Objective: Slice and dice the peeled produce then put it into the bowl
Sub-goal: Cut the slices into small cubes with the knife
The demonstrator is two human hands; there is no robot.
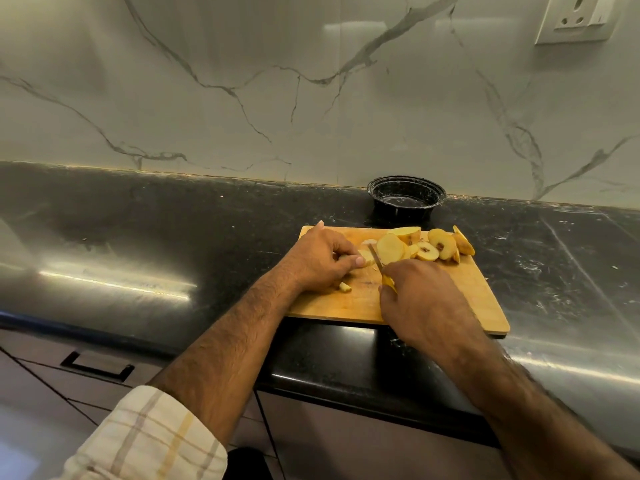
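Yellow-handled knife (381, 268), gripped by the right hand (420, 299), dices the pale peeled slice (365, 256) the left hand (320, 259) pinches on the wooden board (460, 299); next, likely feeding further slices before filling the empty black bowl (406, 199).

We see a black stone countertop (145, 230) running across the view, polished enough to throw back long streaks of light, with pale specks and scuffs scattered over its right part. Behind it rises a white marble-look backsplash (242, 81) crossed by grey veins. High in the right corner of that wall we make out a white socket plate (577, 16), partly cut off by the frame edge. Below the counter's front edge we find pale cabinet fronts, and on the left a drawer carries a dark recessed handle (97, 366).
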